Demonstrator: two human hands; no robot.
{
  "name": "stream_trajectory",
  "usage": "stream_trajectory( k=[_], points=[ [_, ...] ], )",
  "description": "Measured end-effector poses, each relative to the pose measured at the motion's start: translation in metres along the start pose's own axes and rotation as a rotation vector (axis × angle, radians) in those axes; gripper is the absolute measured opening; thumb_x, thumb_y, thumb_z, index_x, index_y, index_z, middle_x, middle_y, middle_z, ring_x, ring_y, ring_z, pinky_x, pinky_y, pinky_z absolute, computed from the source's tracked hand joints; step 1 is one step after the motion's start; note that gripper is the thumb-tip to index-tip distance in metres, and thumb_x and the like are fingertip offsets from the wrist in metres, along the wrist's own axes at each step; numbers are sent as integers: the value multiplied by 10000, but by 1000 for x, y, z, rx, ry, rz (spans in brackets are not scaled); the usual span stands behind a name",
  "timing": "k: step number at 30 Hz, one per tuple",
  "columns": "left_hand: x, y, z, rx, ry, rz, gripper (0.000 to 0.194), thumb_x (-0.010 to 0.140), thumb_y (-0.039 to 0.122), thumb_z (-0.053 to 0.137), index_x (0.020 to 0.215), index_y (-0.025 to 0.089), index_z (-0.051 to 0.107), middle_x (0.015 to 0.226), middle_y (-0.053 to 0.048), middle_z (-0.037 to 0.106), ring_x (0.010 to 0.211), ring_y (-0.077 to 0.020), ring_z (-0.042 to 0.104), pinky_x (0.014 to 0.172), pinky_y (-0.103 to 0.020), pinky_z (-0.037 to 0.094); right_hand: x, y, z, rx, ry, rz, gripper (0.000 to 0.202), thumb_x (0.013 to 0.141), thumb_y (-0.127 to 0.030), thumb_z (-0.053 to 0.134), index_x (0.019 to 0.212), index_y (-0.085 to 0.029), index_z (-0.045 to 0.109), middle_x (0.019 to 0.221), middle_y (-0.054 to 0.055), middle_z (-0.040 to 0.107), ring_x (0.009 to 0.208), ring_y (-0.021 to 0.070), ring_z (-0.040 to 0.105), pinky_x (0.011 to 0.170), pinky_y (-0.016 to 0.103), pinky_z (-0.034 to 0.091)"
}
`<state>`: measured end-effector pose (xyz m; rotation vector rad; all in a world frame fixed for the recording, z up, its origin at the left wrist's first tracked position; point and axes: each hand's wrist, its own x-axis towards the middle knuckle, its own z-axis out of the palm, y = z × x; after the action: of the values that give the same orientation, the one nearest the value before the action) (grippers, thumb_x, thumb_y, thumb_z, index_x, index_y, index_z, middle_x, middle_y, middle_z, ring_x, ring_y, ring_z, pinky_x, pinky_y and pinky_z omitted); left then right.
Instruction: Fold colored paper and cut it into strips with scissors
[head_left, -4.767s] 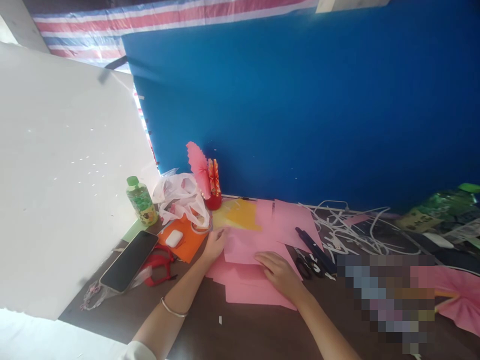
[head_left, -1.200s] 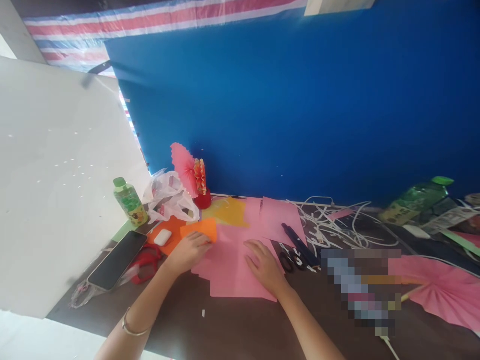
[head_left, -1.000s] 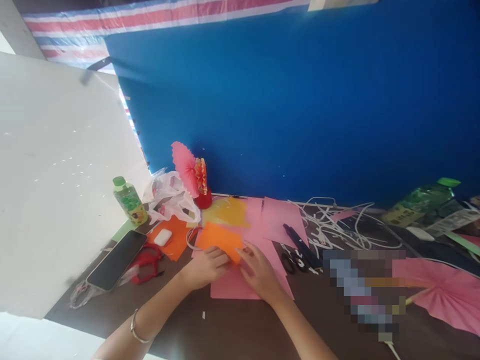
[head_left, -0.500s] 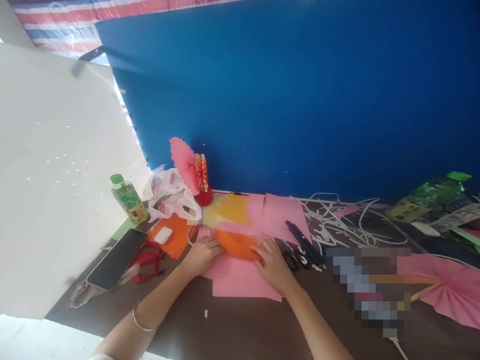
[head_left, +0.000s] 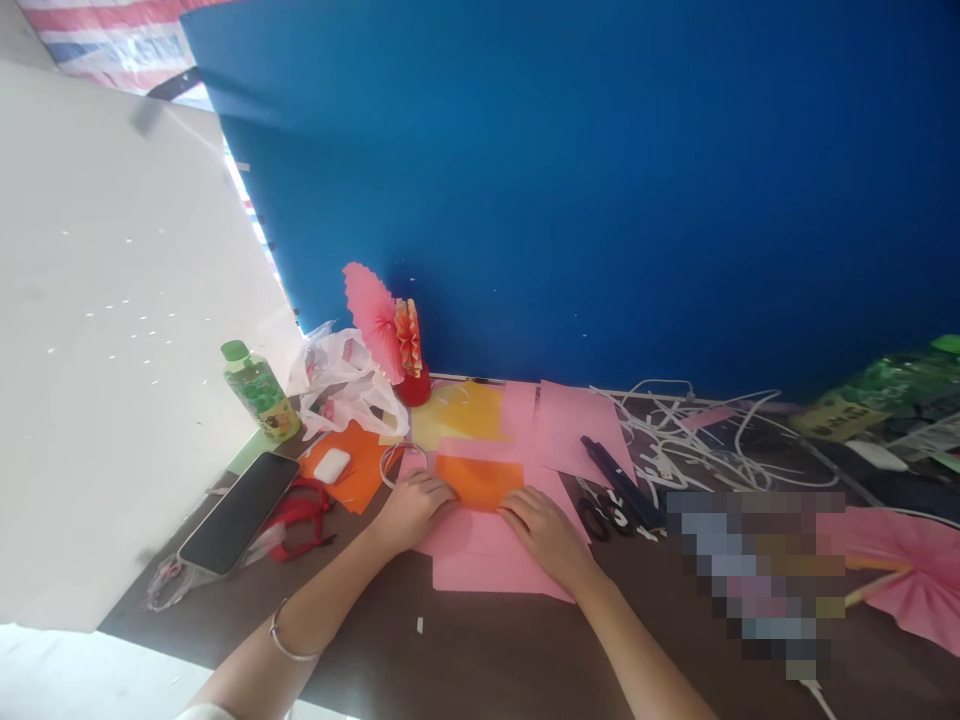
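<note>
A small orange paper (head_left: 480, 482) lies over pink sheets (head_left: 487, 572) on the dark table. My left hand (head_left: 415, 510) has its fingers closed on the paper's lower left corner. At the lower right corner, the fingers of my right hand (head_left: 546, 532) are bent and closed on the edge, thumb tucked out of sight. Just beyond my left hand lies a pale ring-shaped loop (head_left: 403, 462). Black-handled scissors (head_left: 600, 518) rest to the right of my right hand, beside a dark pen-like tool (head_left: 619, 478).
On the left are a phone (head_left: 240, 512), red straps (head_left: 304, 525), a white earbud case (head_left: 331, 466) and a green-capped bottle (head_left: 259, 390). A pink paper fan (head_left: 373, 320) stands behind. White cables (head_left: 705, 440) tangle at right, near another pink fan (head_left: 919, 580).
My right fingers have shifted from the orange paper's right side down to its lower right corner. The paper now lies flatter and squarer. The camera view has shifted slightly.
</note>
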<state>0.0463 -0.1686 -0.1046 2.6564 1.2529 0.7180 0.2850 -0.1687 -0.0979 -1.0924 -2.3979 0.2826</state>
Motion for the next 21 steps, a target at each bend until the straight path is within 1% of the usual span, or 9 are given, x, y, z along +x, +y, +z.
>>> stream_trajectory(
  k=[3, 5, 7, 11, 14, 16, 18, 19, 21],
  points=[
    [-1, -1, 3, -37, 40, -40, 184, 882, 203, 419, 906, 162, 597, 882, -62, 663, 840, -195, 600, 796, -362, 447, -2, 2, -4, 61, 55, 78, 137, 838, -266, 493, 932, -222, 583, 949, 62, 623, 933, 229, 557, 831, 408, 461],
    [-2, -2, 3, -120, 75, -96, 193, 889, 187, 384, 927, 160, 571, 926, -71, 646, 851, -191, 598, 768, -347, 470, -3, 7, -5, 122, 118, 129, 292, 779, -269, 555, 1067, -226, 547, 1104, 79, 584, 1065, 253, 512, 927, 448, 414],
    [-3, -3, 2, -241, 106, -123, 210, 892, 164, 347, 962, 169, 544, 975, -73, 625, 886, -178, 594, 760, -328, 488, -4, 13, -6, 200, 189, 184, 377, 746, -227, 557, 1122, -225, 527, 1181, 86, 551, 1125, 257, 483, 977, 469, 373],
    [-1, -4, -1, -471, 147, -47, 237, 888, 129, 320, 973, 178, 535, 1040, -90, 611, 993, -172, 577, 821, -334, 494, -2, 22, -4, 437, 253, 223, 175, 744, -212, 537, 891, -207, 633, 998, 83, 648, 1012, 245, 575, 906, 425, 449],
    [2, -5, 0, -467, 190, 9, 244, 886, 128, 335, 1008, 181, 540, 1106, -106, 598, 1057, -185, 556, 864, -368, 486, -2, 22, -5, 514, 326, 195, 154, 755, -202, 521, 839, -210, 649, 892, 71, 666, 903, 232, 617, 811, 394, 503],
    [3, -1, 0, -329, 259, 13, 274, 877, 150, 380, 1121, 182, 501, 1194, -126, 545, 1156, -214, 482, 931, -429, 437, -3, 17, -6, 383, 470, 151, 224, 766, -152, 482, 895, -219, 652, 909, 71, 646, 891, 225, 605, 803, 400, 498],
    [2, 5, 0, -167, 322, 25, 361, 856, 198, 454, 1215, 175, 437, 1251, -150, 487, 1218, -249, 406, 957, -477, 399, -4, 8, -7, 145, 560, 30, 302, 770, -93, 447, 945, -227, 653, 902, 74, 622, 884, 219, 583, 809, 409, 478],
    [2, 10, -1, -103, 333, 48, 398, 842, 224, 490, 1231, 172, 424, 1253, -157, 480, 1215, -260, 400, 948, -483, 402, -4, 1, -6, 18, 552, -50, 334, 771, -68, 435, 972, -227, 650, 881, 75, 612, 865, 215, 574, 809, 413, 468],
    [1, 19, -1, -21, 313, 112, 395, 828, 239, 523, 1213, 185, 451, 1216, -144, 510, 1163, -258, 441, 914, -462, 431, -3, -13, -4, -200, 460, -185, 359, 784, -35, 425, 1018, -213, 631, 829, 73, 608, 811, 201, 561, 819, 423, 441]
  ],
)
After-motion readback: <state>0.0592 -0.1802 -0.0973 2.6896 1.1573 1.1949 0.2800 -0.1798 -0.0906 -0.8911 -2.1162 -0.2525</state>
